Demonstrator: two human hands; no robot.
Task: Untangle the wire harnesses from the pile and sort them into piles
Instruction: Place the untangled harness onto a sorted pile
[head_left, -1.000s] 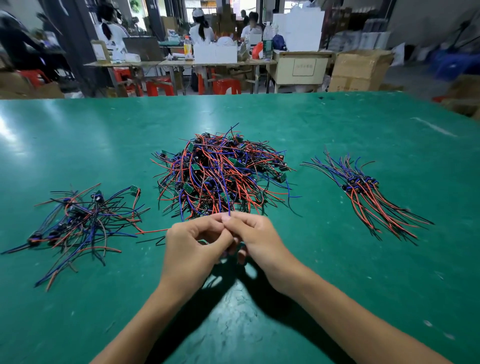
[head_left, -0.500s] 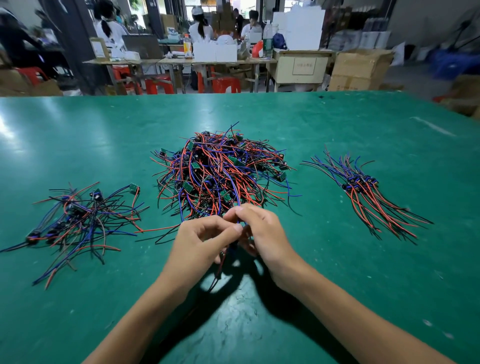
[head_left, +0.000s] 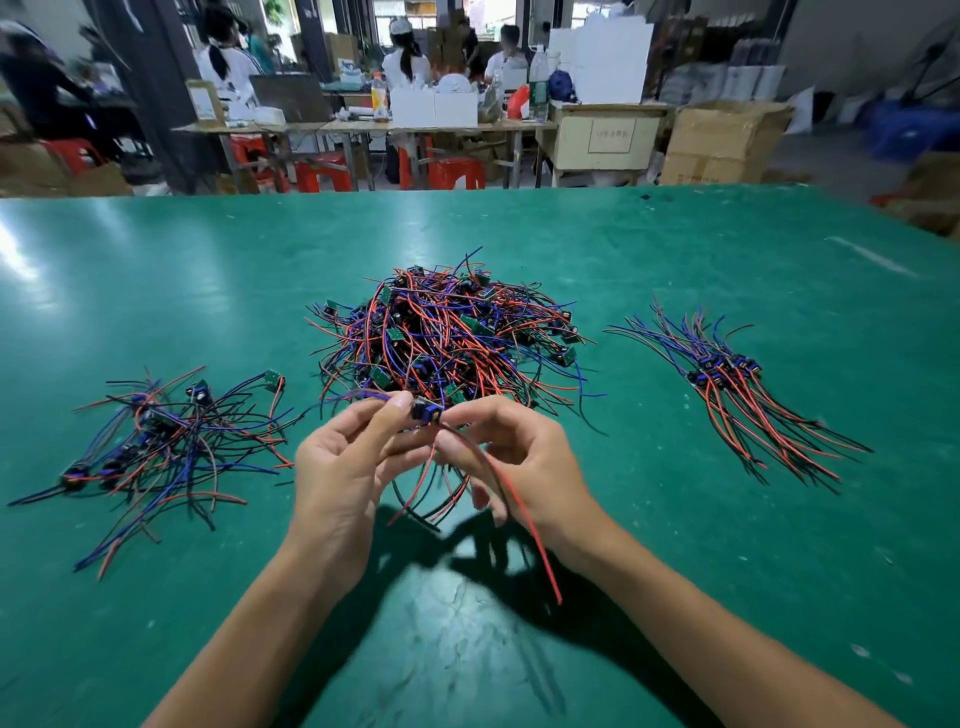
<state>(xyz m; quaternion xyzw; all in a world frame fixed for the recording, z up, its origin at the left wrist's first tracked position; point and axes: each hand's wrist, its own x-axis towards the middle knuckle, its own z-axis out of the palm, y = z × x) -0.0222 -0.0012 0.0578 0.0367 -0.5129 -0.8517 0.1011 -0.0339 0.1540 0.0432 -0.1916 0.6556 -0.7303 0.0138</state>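
Observation:
A tangled pile of red, blue and black wire harnesses (head_left: 447, 332) with small green boards lies mid-table. A looser sorted pile (head_left: 166, 441) lies to the left, and a neat bundle (head_left: 737, 395) lies to the right. My left hand (head_left: 343, 473) and my right hand (head_left: 519, 462) are raised just in front of the big pile, both pinching one wire harness (head_left: 427, 413) by its small blue component. Its blue wire runs left from my left thumb. Its red and black wires hang down past my right palm.
The green table (head_left: 675, 571) stretches wide around the piles. Beyond its far edge stand work tables (head_left: 395, 130), red stools (head_left: 457, 174), cardboard boxes (head_left: 722, 140) and several seated people (head_left: 405, 65).
Both hands have lifted one harness out of the pile's near edge and drawn it toward me. Its red and black wires now dangle free below my hands.

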